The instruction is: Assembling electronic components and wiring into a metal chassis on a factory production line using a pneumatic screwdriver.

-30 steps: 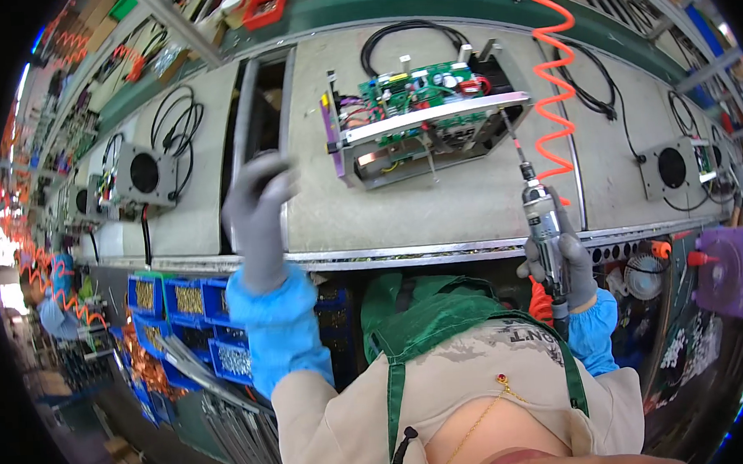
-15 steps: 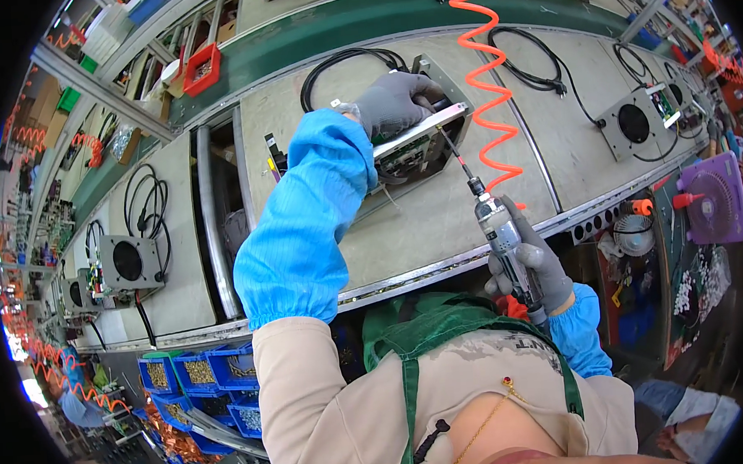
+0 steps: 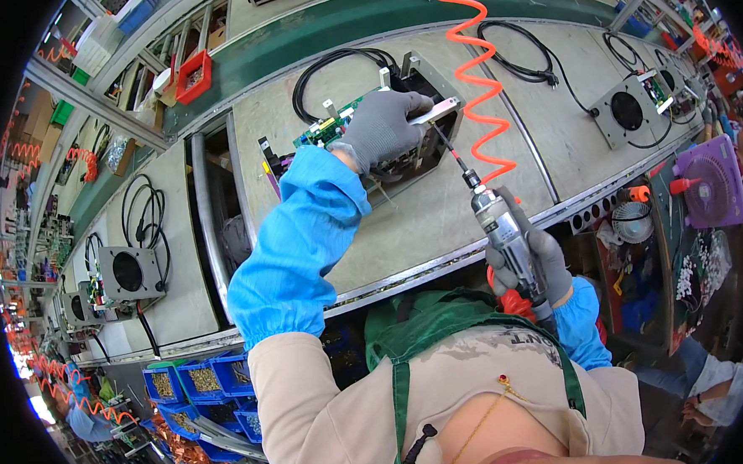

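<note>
My left hand point(image 3: 387, 130), in a grey glove and blue sleeve, is closed on a circuit board assembly point(image 3: 330, 131) at an open metal housing point(image 3: 424, 71) on the bench. The green board sticks out to the left of that hand, and a pale strip point(image 3: 437, 111) shows at its fingertips. My right hand point(image 3: 548, 260), gloved too, is wrapped round a silver power screwdriver point(image 3: 503, 232). Its long thin bit points up and left, with the tip at or close to the pale strip; contact cannot be made out. The hand hides part of the board and housing.
An orange coiled hose point(image 3: 474, 75) hangs over the bench right of the housing. Black cables point(image 3: 301, 89) loop behind it. Fan units point(image 3: 130, 270) stand left and right along the bench. Blue screw bins point(image 3: 203, 379) sit lower left, and a purple fan point(image 3: 709, 182) at the right.
My left hand has turned and shifted on the assembly, and the green board now shows left of it. The pale strip looks shorter. The screwdriver has stayed nearly in place.
</note>
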Available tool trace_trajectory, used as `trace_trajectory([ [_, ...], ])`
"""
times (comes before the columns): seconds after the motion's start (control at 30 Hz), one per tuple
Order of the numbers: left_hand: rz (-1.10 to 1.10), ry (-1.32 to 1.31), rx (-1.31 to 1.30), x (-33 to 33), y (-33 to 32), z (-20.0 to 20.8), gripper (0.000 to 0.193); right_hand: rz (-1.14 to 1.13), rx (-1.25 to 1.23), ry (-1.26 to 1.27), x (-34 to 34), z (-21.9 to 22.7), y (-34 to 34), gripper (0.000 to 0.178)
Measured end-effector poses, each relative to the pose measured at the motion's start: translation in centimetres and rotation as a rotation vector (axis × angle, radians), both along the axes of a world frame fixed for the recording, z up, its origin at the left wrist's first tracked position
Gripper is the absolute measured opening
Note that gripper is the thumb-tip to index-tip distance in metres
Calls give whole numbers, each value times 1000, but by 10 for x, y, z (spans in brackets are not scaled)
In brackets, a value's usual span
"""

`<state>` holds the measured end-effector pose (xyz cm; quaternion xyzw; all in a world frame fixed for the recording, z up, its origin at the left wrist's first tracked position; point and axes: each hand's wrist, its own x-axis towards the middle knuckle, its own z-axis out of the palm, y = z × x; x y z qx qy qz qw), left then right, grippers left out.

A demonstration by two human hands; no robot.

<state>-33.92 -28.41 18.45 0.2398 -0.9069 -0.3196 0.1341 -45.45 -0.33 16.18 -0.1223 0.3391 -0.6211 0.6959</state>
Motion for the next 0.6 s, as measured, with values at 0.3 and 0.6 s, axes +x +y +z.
trace_trajectory([
  [0.3,-36,45,65,0,-4,-5,43,0,-19,2,-7,-1,1,86],
  [0.6,-60,37,61,1,-4,-3,51,31,90,241,-10,8,-4,94],
])
